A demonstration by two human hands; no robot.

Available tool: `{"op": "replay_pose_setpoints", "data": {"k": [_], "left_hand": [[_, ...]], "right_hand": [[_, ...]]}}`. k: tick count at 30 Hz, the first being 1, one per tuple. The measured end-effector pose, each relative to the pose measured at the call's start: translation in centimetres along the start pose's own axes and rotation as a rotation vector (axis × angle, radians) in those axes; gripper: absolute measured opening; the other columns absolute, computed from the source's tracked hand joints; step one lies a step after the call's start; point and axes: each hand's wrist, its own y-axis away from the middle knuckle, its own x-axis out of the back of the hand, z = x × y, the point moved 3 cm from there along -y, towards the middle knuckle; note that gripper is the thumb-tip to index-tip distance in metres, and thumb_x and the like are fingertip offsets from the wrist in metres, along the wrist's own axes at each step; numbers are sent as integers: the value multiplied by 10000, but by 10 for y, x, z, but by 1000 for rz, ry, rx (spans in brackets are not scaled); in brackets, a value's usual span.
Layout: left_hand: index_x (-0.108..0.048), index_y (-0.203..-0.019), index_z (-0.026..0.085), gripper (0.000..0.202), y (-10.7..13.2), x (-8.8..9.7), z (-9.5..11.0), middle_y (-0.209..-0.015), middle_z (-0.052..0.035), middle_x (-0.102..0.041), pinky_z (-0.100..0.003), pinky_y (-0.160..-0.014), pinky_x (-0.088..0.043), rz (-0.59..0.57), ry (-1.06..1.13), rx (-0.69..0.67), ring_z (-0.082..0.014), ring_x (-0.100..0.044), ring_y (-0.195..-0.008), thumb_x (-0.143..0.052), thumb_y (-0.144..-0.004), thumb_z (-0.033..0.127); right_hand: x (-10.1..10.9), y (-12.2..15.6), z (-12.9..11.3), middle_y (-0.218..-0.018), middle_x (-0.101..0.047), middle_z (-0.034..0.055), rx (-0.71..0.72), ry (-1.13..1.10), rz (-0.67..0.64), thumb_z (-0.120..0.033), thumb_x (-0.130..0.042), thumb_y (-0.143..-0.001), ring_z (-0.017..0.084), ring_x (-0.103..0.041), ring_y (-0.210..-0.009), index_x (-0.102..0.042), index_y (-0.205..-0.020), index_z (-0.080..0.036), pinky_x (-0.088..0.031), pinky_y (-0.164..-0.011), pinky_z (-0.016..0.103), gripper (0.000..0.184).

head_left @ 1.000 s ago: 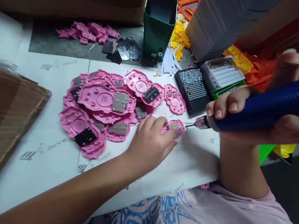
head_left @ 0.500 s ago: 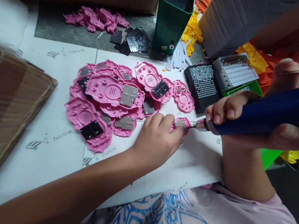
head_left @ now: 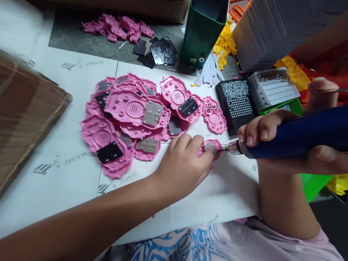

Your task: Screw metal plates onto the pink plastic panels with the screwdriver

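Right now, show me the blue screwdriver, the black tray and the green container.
Blue screwdriver [head_left: 312,130], head view: handle.
Black tray [head_left: 239,126], head view: near end.
Green container [head_left: 198,36], head view: outer wall.

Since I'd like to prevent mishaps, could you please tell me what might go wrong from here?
The bit of the blue screwdriver is close to the left hand, so a slip might cause injury. The pink part in that hand could twist under the bit. The piled pink shells overlap and might slide.

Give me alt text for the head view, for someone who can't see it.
A left hand holds a pink shell while the right hand points a blue driver at it. More shells lie piled to the left; a black tray holds screws.
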Motion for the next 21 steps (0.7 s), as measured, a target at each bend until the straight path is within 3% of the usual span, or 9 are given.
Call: {"op": "replay_pose_setpoints", "data": {"k": [4,8,13,16,19,21], "left_hand": [[-687,-1019,202,197,0,0,1,-943,-102,-606,-376,-715,-408,-6,-10,11,-269,-489,-837,-633,-879,328],[-699,-967,220,141,-1,2,2,-936,-104,-612,-367,-701,-407,3,-4,44,-267,-494,-823,-635,-866,297],[-696,-974,206,158,-2,1,4,-939,-118,-625,-374,-702,-422,-10,-72,27,-273,-509,-821,-622,-883,311],[-689,-999,195,184,-1,-2,2,-941,-120,-627,-385,-706,-438,-22,-87,-17,-275,-522,-829,-630,-887,328],[-678,-1028,180,218,2,2,0,-1020,-141,-616,-433,-741,-467,55,-47,-46,-298,-536,-897,-649,-879,336],[-653,-1074,181,220,5,14,2,-1120,-153,-584,-483,-816,-481,163,76,-85,-313,-539,-994,-629,-888,296]], "right_hand": [[-3,10,-6,-728,-611,34,-88,41,5,-356,-669,-731,213,-616,-599,-639,-962,-263,-532,-590,417,251],[-8,21,-12,-752,-631,40,-142,104,35,-366,-700,-719,236,-618,-633,-574,-1169,-293,-534,-622,444,472],[-8,17,-5,-747,-597,36,-109,115,-48,-375,-671,-741,225,-611,-645,-590,-1181,-255,-524,-618,417,463],[-1,10,-2,-740,-610,21,-3,17,-101,-348,-649,-750,210,-610,-605,-543,-1283,-306,-512,-559,379,545],[11,4,-6,-740,-613,0,25,-27,-114,-357,-631,-761,192,-614,-608,-549,-1283,-354,-533,-582,367,528],[24,3,-14,-709,-592,-20,9,10,-40,-397,-663,-728,169,-603,-606,-626,-1139,-370,-539,-610,346,413]]}}
